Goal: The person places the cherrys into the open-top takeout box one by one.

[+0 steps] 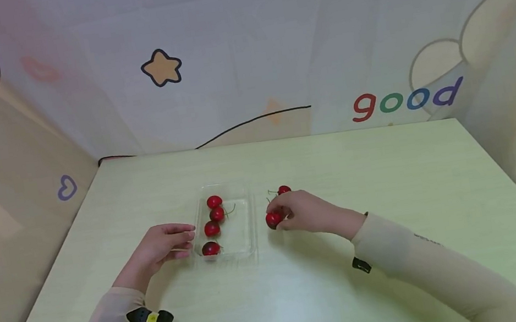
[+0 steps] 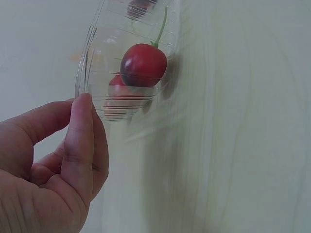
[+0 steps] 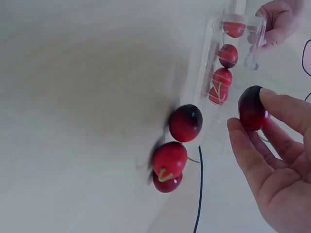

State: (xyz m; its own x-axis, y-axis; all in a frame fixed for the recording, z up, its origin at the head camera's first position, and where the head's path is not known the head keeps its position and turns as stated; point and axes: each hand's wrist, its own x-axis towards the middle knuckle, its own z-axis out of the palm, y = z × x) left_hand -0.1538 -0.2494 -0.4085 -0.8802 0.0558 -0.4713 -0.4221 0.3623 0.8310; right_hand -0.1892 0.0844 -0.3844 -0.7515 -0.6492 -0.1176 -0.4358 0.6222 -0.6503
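A clear plastic tray [image 1: 240, 229] lies on the table with several red cherries [image 1: 212, 228] in a row along its left side. My left hand [image 1: 156, 249] pinches the tray's left rim between thumb and fingers; the left wrist view shows the fingertips [image 2: 82, 104] on that thin edge. To the right of the tray, my right hand [image 1: 310, 211] holds a dark red cherry [image 3: 252, 109] between thumb and fingertips, above the table. Beyond this hand sits another cherry [image 1: 284, 189]; the right wrist view shows three loose ones, including a bright red cherry [image 3: 170, 159] with a green stem.
The pale table [image 1: 379, 165] runs back to a printed cloth backdrop [image 1: 242, 57], with cloth walls on both sides. Black camera straps [image 1: 154, 319] sit on both sleeved wrists.
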